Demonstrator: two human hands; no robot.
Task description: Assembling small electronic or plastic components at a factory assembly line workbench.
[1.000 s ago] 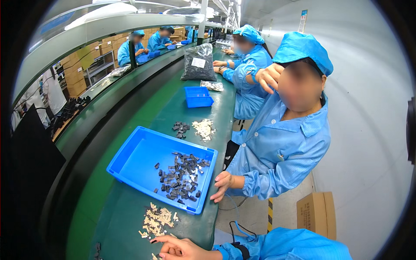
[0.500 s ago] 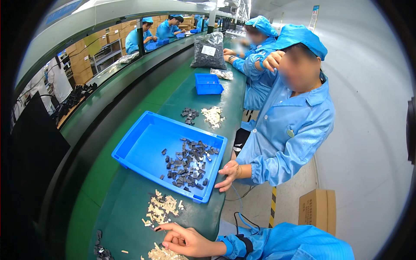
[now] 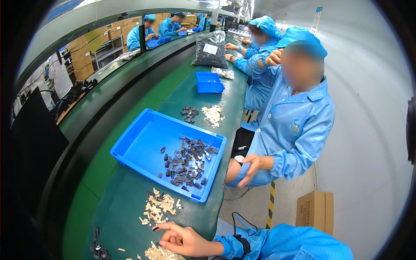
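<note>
My right hand (image 3: pixel 184 240) rests low over the green bench, its blue cuff circled by a black wristband. The index finger stretches out and the thumb lies apart from it; the other fingers curl. A small dark patch shows at the index fingertip; I cannot tell whether it is a nail or a small part. Just beyond the hand lies a pile of small cream strips (image 3: pixel 158 207), and another cream pile (image 3: pixel 160 252) sits partly under it. A cluster of small black parts (image 3: pixel 99 248) is at the near left. My left hand is out of view.
Ahead, a blue tray (image 3: pixel 143 134) holds many small black plastic parts (image 3: pixel 190 162). Beyond it are small black and cream piles, a smaller blue bin (image 3: pixel 209 82) and a bulging clear bag (image 3: pixel 211 50). A co-worker (image 3: pixel 290 125) sits at the right, near a cardboard box (image 3: pixel 315 210).
The co-worker's lower hand has left the tray's edge and moved right, over the lap. My right hand keeps nearly the same pose; the whole view has shifted slightly.
</note>
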